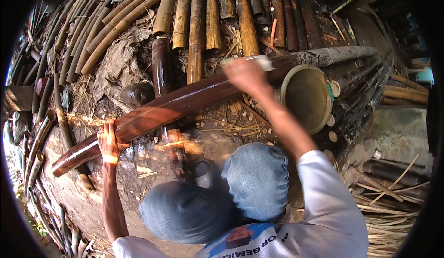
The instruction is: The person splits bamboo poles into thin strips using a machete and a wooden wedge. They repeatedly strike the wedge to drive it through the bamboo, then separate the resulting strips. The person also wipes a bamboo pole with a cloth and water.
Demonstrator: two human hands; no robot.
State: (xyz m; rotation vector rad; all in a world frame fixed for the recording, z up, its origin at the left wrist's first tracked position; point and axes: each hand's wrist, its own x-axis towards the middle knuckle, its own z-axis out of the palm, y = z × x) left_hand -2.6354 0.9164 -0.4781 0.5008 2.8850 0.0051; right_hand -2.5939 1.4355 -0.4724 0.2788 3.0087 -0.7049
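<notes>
A long, dark reddish-brown bamboo pole lies slantwise in front of me, wet and glossy, with its near end at the lower left. My left hand grips it near that end, fingers over the top and thumb along the lower side. Further up the pole, my right hand is closed on a pale whitish pad against the surface. Motion blurs this hand, so the pad's exact kind is unclear. Close beside my right forearm stands a round tub of murky liquid, with a small green thing on its rim.
Cut bamboo lengths lie in a row at the back. More poles are stacked at the far left. A short dark pole crosses beneath the long one. Split strips pile up at the lower right, near a concrete block.
</notes>
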